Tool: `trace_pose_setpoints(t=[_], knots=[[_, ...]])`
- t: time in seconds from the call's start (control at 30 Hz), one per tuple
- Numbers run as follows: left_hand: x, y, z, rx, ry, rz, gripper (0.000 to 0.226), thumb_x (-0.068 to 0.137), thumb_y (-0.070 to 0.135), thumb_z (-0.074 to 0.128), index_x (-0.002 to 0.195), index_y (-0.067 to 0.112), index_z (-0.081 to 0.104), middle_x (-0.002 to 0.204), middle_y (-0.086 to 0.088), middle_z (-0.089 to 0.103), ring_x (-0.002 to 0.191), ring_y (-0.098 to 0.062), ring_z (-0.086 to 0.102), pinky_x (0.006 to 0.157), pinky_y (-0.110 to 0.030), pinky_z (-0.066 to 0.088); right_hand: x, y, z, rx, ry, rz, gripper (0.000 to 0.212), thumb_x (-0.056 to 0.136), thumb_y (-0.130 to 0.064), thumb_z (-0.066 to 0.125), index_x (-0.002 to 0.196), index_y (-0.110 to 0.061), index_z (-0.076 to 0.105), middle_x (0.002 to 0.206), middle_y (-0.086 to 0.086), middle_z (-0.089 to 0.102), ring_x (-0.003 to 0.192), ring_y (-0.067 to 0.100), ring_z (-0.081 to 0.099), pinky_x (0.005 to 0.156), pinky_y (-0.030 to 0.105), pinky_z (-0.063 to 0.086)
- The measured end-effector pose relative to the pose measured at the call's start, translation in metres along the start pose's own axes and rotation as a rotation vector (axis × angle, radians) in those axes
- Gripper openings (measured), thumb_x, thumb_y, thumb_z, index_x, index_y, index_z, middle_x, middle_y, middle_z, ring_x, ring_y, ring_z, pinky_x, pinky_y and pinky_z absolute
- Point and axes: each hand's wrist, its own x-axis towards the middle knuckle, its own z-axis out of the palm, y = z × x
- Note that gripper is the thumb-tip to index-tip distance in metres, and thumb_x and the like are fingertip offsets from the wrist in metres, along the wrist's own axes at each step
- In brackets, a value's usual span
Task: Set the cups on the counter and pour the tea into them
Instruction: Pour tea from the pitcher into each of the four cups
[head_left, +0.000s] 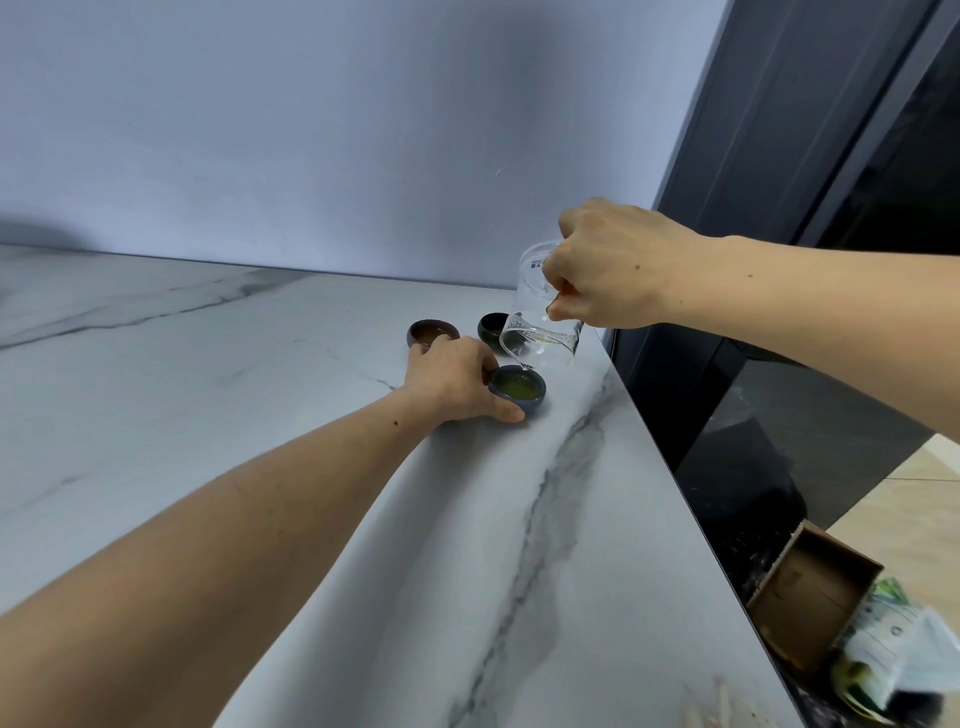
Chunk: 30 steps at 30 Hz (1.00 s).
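Three small cups stand on the marble counter (260, 415). The nearest, a blue cup (519, 391), holds yellow-green tea, and my left hand (454, 382) holds it by its left side, thumb along the front. My right hand (608, 270) grips a clear glass pitcher (540, 317) by its handle and tips it steeply, spout touching the blue cup's far rim. Little liquid shows in the pitcher. A brown cup (432, 332) with tea sits behind my left hand. A dark cup (493, 326) stands behind the pitcher, partly hidden by it.
The counter's right edge (675, 467) drops off close beside the cups. Beyond it stand dark panels and a black surface. Lower right, off the counter, a cardboard box (810, 592) and a crumpled package (893, 644) lie. A pale wall backs the counter.
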Motion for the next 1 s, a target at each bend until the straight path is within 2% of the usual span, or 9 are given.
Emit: trace_pose_setpoints(t=[0.1, 0.2, 0.33, 0.43, 0.6, 0.7, 0.83, 1.0], knots=[[0.0, 0.0, 0.0, 0.005, 0.0, 0.003, 0.066, 0.055, 0.067, 0.077, 0.108, 0.029, 0.066, 0.104, 0.005, 0.069, 0.108, -0.02, 0.056, 0.095, -0.04, 0.035, -0.001, 0.001, 0.003, 0.005, -0.004, 0.006, 0.033, 0.088, -0.042, 0.058, 0.092, -0.011, 0.069, 0.092, 0.006, 0.047, 0.096, 0.027, 0.05, 0.072, 0.038, 0.049], [0.0, 0.0, 0.0, 0.001, -0.002, 0.002, 0.067, 0.054, 0.067, 0.077, 0.108, 0.029, 0.066, 0.103, 0.006, 0.069, 0.108, -0.019, 0.056, 0.095, -0.04, 0.035, -0.003, 0.003, 0.008, 0.056, -0.009, 0.049, 0.033, 0.088, -0.042, 0.057, 0.086, -0.01, 0.067, 0.088, 0.007, 0.045, 0.087, 0.027, 0.047, 0.066, 0.035, 0.043], [0.0, -0.001, 0.0, 0.0, -0.007, 0.003, 0.067, 0.056, 0.066, 0.077, 0.11, 0.029, 0.065, 0.104, 0.006, 0.069, 0.11, -0.019, 0.054, 0.096, -0.04, 0.033, -0.007, 0.013, 0.019, 0.255, -0.058, 0.189, 0.035, 0.086, -0.041, 0.059, 0.073, -0.009, 0.064, 0.078, 0.01, 0.059, 0.081, 0.03, 0.056, 0.063, 0.033, 0.043], [-0.001, -0.001, 0.0, 0.002, -0.02, 0.007, 0.068, 0.058, 0.066, 0.076, 0.114, 0.028, 0.063, 0.107, 0.006, 0.068, 0.113, -0.02, 0.052, 0.098, -0.041, 0.031, -0.013, 0.023, 0.027, 0.408, -0.123, 0.33, 0.037, 0.084, -0.046, 0.06, 0.073, -0.012, 0.065, 0.074, 0.007, 0.065, 0.079, 0.025, 0.058, 0.066, 0.034, 0.048], [-0.001, 0.0, -0.001, 0.014, -0.029, 0.015, 0.067, 0.06, 0.065, 0.075, 0.114, 0.028, 0.063, 0.108, 0.006, 0.068, 0.114, -0.02, 0.052, 0.098, -0.041, 0.031, -0.028, 0.037, 0.041, 0.66, -0.182, 0.562, 0.039, 0.083, -0.051, 0.061, 0.078, -0.012, 0.069, 0.079, 0.004, 0.065, 0.071, 0.016, 0.056, 0.058, 0.027, 0.043], [-0.002, 0.0, -0.001, 0.011, -0.038, 0.018, 0.066, 0.061, 0.065, 0.075, 0.113, 0.028, 0.062, 0.108, 0.006, 0.067, 0.113, -0.02, 0.052, 0.099, -0.04, 0.032, -0.036, 0.041, 0.05, 0.856, -0.223, 0.683, 0.039, 0.085, -0.047, 0.062, 0.078, -0.008, 0.068, 0.071, 0.007, 0.063, 0.061, 0.018, 0.053, 0.053, 0.026, 0.038], [-0.003, 0.0, -0.002, 0.044, -0.05, 0.034, 0.066, 0.063, 0.066, 0.073, 0.115, 0.027, 0.061, 0.11, 0.007, 0.066, 0.114, -0.02, 0.051, 0.099, -0.04, 0.031, -0.044, 0.041, 0.057, 1.116, -0.263, 0.806, 0.034, 0.087, -0.041, 0.063, 0.071, -0.011, 0.059, 0.067, 0.004, 0.058, 0.056, 0.017, 0.05, 0.051, 0.025, 0.035], [0.0, 0.0, -0.01, 0.072, -0.069, 0.073, 0.07, 0.063, 0.066, 0.073, 0.119, 0.025, 0.059, 0.113, 0.007, 0.064, 0.113, -0.019, 0.051, 0.099, -0.039, 0.036, -0.046, 0.044, 0.053, 1.3, -0.269, 0.884, 0.033, 0.088, -0.041, 0.062, 0.075, -0.011, 0.058, 0.069, 0.007, 0.056, 0.055, 0.017, 0.05, 0.055, 0.025, 0.035]])
